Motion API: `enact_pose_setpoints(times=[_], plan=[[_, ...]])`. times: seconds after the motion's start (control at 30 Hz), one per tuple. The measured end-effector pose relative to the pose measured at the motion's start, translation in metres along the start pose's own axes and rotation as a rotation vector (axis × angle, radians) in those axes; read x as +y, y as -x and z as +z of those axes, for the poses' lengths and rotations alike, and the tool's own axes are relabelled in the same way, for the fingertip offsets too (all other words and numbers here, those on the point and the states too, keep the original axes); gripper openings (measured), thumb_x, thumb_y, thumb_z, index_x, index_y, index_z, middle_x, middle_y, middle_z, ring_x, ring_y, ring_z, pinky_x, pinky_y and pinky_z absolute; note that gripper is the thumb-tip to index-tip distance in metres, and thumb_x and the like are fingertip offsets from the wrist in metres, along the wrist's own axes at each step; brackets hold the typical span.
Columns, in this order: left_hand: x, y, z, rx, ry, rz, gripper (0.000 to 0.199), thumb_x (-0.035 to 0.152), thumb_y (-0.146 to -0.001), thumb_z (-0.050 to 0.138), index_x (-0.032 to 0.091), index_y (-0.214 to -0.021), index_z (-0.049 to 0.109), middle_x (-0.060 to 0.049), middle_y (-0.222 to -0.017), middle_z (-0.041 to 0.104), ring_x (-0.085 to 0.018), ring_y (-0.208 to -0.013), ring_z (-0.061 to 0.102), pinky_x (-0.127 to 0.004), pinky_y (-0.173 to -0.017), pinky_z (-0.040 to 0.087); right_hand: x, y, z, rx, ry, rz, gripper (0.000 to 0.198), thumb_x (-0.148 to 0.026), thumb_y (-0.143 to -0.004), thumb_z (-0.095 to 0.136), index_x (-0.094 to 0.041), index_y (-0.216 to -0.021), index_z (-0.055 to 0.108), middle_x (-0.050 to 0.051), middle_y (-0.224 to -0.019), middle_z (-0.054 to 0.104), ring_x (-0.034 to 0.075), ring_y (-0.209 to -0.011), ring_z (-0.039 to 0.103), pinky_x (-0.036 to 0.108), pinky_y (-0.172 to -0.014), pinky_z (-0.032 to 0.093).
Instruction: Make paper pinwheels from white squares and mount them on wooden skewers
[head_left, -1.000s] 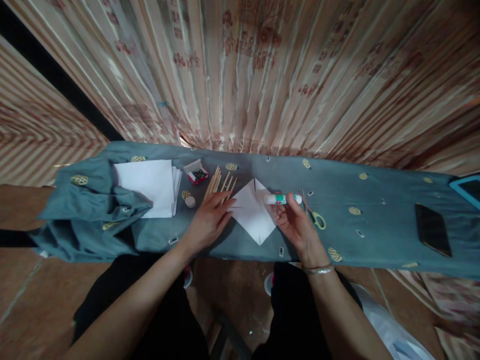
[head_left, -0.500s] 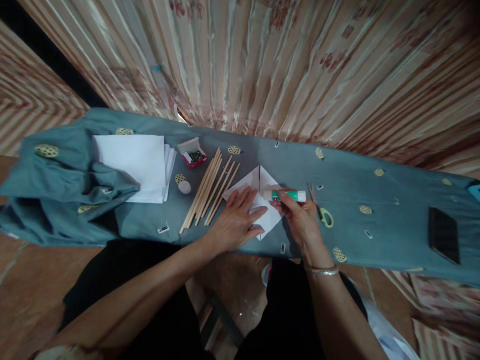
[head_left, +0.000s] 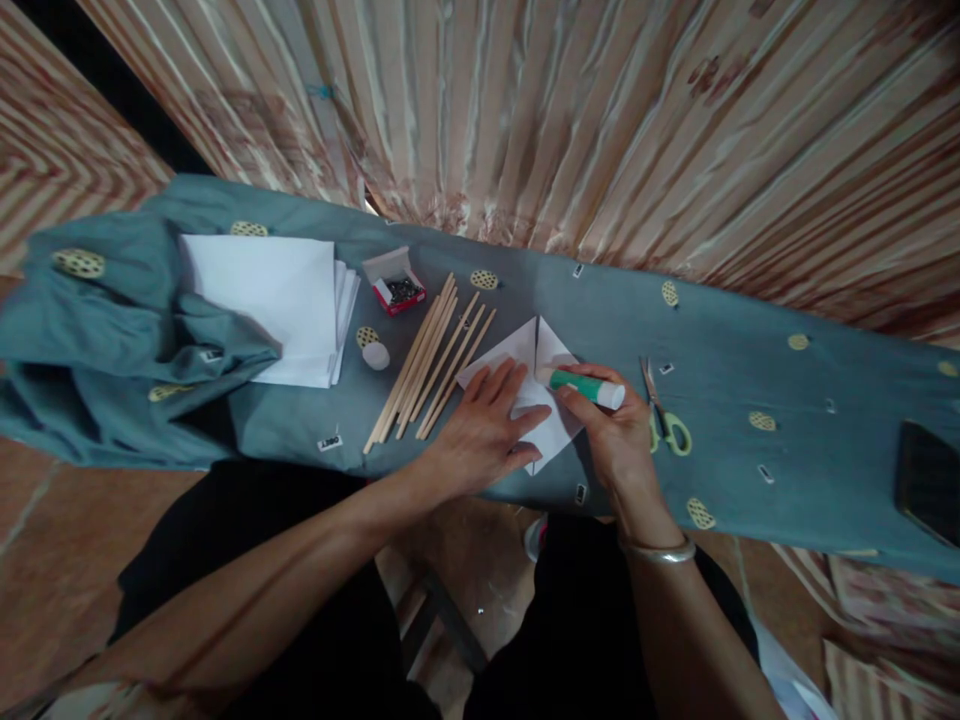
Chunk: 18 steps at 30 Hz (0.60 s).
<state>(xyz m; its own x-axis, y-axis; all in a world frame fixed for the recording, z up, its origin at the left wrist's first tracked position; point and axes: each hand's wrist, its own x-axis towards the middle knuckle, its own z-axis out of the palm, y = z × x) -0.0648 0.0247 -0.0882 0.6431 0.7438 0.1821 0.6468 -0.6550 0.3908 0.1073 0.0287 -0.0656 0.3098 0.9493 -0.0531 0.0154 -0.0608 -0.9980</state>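
Note:
A white paper, folded or cut into a diamond with a slit from its top corner, lies on the cloth in front of me. My left hand rests flat on its left part, fingers spread. In my right hand is a green and white glue stick, tilted, its tip at the paper near the slit. Whether the tip touches cannot be made out for sure. Just left of the paper lie several thin wooden sticks. Scissors with light green handles lie right of my right hand.
A stack of white paper lies at the left beside bunched cloth. Near the sticks are an open red box of small dark pins and a white cap. A dark phone lies at the far right. Curtains hang behind the table.
The glue stick has gone from nearly level to tilted, its white end lower and to the right. My left hand stays on the paper. The whole view has shifted slightly.

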Motion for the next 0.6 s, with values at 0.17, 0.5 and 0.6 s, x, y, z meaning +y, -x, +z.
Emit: enact_pose_setpoints(times=[0.17,0.5,0.6], plan=[[0.0008,-0.0002,-0.002,-0.012,0.005,0.0,0.055,0.048,-0.085,0.065,0.027,-0.134,0.054,-0.014,-0.158,0.031,-0.037,-0.147,0.023,-0.06,-0.116,0.024,-0.002,0.003,-0.0009,-0.021,0.099,-0.027,0.027,-0.029,-0.065,0.082,-0.022,-0.088,0.069,0.001,-0.096,0.076,0.018,-0.086,0.07,0.037,-0.088,0.054],[0.0002,-0.0001,0.0018,0.004,0.007,-0.001,0.057,0.049,-0.083,0.067,0.026,-0.134,0.055,-0.014,-0.159,0.03,-0.038,-0.147,0.023,-0.06,-0.116,0.023,-0.0043,0.0047,-0.0005,-0.067,0.287,-0.092,0.026,-0.033,-0.071,0.076,-0.023,-0.093,0.068,0.003,-0.099,0.075,0.02,-0.087,0.069,0.037,-0.085,0.054],[0.0008,-0.0005,0.0011,-0.005,0.007,-0.011,0.057,0.05,-0.083,0.067,0.027,-0.134,0.055,-0.015,-0.159,0.03,-0.039,-0.147,0.024,-0.06,-0.116,0.022,-0.005,0.0054,0.0013,-0.063,0.306,-0.108,0.026,-0.032,-0.071,0.076,-0.022,-0.093,0.067,0.003,-0.096,0.075,0.02,-0.085,0.069,0.037,-0.083,0.054]])
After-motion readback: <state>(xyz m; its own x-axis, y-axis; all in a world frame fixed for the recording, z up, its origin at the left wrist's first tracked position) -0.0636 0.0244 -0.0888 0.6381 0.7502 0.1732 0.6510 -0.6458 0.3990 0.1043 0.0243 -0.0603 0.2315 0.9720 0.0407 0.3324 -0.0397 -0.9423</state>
